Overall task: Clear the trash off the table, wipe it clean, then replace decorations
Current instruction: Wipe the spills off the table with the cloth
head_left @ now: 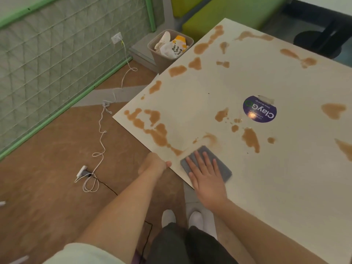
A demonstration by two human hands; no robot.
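A cream table (266, 168) carries several brown spill patches (156, 130) across its top. A grey cloth (221, 168) lies near the table's left edge, and my right hand (205, 174) presses flat on it with straight fingers. My left hand (154, 163) sits at the table's edge just left of the cloth, its thumb on the rim; the other fingers are hidden under the edge. A round purple sticker (260, 109) is stuck to the tabletop further in.
A beige bin (167, 48) with crumpled wrappers stands on the floor beyond the table's far-left corner. White cables (101, 130) and a plug adapter (82, 171) trail over the brown floor to the left. Green seating (219, 14) stands behind the table.
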